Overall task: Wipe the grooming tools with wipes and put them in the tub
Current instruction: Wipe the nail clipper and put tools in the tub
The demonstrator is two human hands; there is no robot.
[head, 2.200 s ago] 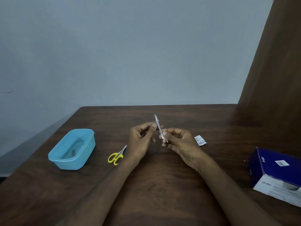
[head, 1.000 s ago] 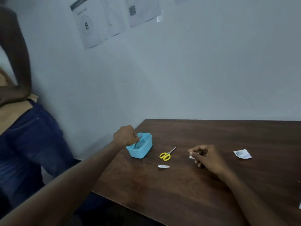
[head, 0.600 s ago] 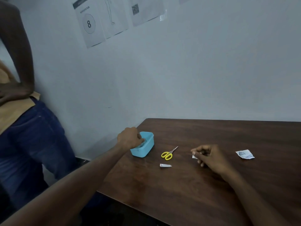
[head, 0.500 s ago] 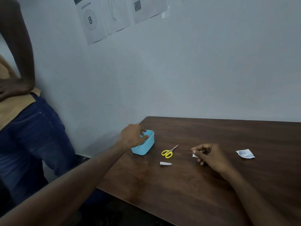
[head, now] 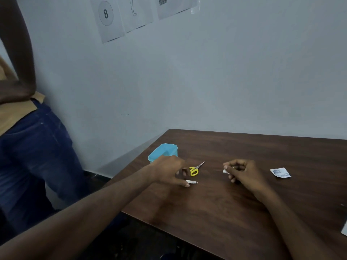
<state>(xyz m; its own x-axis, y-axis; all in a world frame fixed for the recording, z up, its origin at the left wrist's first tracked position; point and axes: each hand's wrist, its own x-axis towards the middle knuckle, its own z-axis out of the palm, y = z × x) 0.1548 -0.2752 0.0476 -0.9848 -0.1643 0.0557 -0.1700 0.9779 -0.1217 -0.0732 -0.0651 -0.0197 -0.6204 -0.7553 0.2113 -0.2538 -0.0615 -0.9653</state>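
The blue tub [head: 165,150] stands near the table's far left corner. My left hand [head: 169,170] hovers in front of it, fingers loosely spread, its thumb tip touching the left end of a small silver nail clipper [head: 192,182] that lies on the wood. Small yellow-handled scissors [head: 195,169] lie just beyond the clipper. My right hand [head: 242,173] rests on the table to the right and pinches a small white wipe [head: 225,171] between thumb and fingers. What the tub holds is hidden from here.
A torn wipe sachet [head: 280,173] lies right of my right hand. The brown table [head: 216,212] ends close on the left and front. Another person in jeans [head: 32,156] stands left of the table. A white box corner [head: 344,228] shows at the right edge.
My left hand dropped the metal tool into the tub, then drew back to the right and down to the nail clipper. My right hand stayed put with the wipe.
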